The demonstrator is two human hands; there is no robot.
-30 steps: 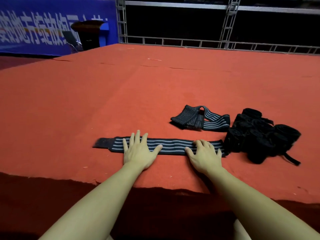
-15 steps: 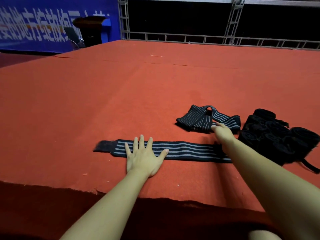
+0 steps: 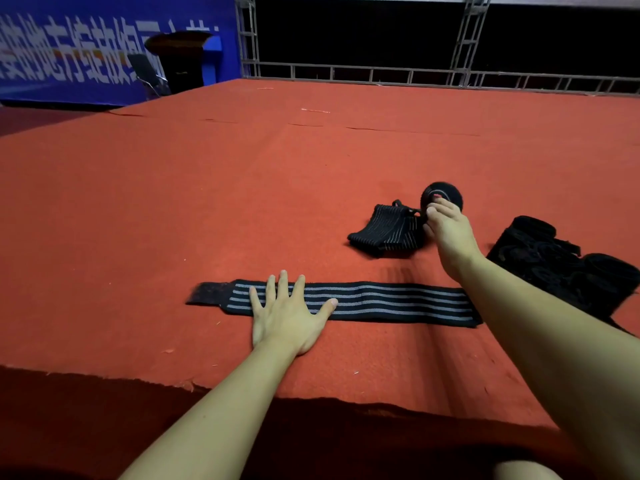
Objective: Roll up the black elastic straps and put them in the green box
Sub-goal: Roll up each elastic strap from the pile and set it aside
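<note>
A black elastic strap with grey stripes [image 3: 381, 301] lies flat and stretched out on the red carpet near the front edge. My left hand [image 3: 285, 315] rests flat on its left part, fingers spread. Farther back lies a second striped strap [image 3: 381, 232], crumpled in a heap. My right hand [image 3: 448, 228] is at that heap's right end, fingers closed on a round black roll [image 3: 445, 195] with a small red mark, held just above the carpet. Whether the roll is joined to the heap I cannot tell. No green box is in view.
A pile of several black straps [image 3: 554, 265] sits at the right, beside my right forearm. The red carpeted platform [image 3: 242, 202] ends in a frayed front edge close to me. Metal truss railing [image 3: 381, 74] and a blue banner [image 3: 86, 57] stand far behind.
My right hand left the flat strap's right end, reached back to the crumpled strap and now grips a black roll there. My left hand has stayed flat on the strap.
</note>
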